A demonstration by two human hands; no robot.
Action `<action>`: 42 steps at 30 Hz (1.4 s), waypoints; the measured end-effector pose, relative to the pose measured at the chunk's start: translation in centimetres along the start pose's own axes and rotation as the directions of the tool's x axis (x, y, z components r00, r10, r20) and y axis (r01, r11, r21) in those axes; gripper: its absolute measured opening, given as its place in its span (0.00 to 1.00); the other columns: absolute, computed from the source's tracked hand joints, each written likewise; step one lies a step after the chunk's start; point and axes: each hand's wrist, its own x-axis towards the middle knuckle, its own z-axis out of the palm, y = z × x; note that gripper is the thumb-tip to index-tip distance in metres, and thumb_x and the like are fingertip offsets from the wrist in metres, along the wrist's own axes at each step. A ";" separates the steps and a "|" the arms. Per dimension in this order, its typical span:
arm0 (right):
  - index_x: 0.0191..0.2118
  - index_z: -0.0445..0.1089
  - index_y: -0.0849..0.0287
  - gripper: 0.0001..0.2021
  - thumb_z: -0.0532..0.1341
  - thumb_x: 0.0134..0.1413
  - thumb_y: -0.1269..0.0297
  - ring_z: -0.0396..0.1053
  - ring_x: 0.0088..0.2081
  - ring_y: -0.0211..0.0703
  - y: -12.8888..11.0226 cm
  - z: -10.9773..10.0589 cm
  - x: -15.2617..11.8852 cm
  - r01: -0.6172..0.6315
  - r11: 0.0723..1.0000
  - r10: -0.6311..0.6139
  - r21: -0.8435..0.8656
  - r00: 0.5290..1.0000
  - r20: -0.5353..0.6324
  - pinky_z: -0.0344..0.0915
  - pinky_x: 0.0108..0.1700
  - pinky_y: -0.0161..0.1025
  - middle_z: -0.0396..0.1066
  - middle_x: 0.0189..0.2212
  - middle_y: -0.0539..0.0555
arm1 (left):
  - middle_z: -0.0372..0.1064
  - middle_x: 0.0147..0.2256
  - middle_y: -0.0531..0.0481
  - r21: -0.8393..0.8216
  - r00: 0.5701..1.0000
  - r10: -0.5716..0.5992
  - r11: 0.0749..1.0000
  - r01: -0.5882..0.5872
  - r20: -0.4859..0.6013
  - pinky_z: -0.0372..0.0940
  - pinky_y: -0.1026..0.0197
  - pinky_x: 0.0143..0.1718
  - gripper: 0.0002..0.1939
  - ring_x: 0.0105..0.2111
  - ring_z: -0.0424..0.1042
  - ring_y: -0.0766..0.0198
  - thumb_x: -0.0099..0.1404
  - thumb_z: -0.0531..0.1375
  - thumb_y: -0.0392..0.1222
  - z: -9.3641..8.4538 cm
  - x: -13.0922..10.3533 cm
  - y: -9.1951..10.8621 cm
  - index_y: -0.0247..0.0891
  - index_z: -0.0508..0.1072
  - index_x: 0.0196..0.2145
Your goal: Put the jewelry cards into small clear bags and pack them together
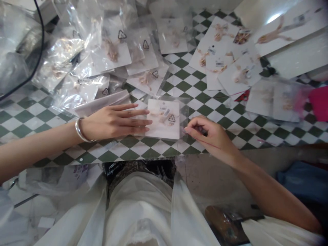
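A white jewelry card [163,130] with a barcode label and a recycling mark lies flat inside a clear plastic bag [184,108] near the table's front edge. My left hand [116,122], wearing a silver bangle [81,130], is stretched out flat with its fingertips on the card's left side. At the bag's right edge my right hand [208,133] is closed in a pinch, thumb against the bent index finger. Whatever sits between those fingertips is too small to make out.
Bagged jewelry cards [112,51] are heaped at the back left of the checkered table [176,73]. Unbagged cards [211,70] with gold-coloured pieces overlap at the back right, beside more bagged cards [271,101] and a pink item [319,102]. A black cable [41,41] curves at left.
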 end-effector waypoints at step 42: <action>0.54 0.63 0.52 0.16 0.60 0.62 0.61 0.69 0.43 0.43 2.9 -2.6 3.7 0.350 0.845 -0.443 -0.404 0.881 -0.164 0.68 0.43 0.41 0.69 0.45 0.56 | 0.74 0.49 0.48 -0.109 0.891 -0.365 0.931 0.348 -0.272 0.73 0.62 0.37 0.19 0.39 0.77 0.60 0.69 0.56 0.41 -0.6 3.6 -5.2 0.46 0.71 0.57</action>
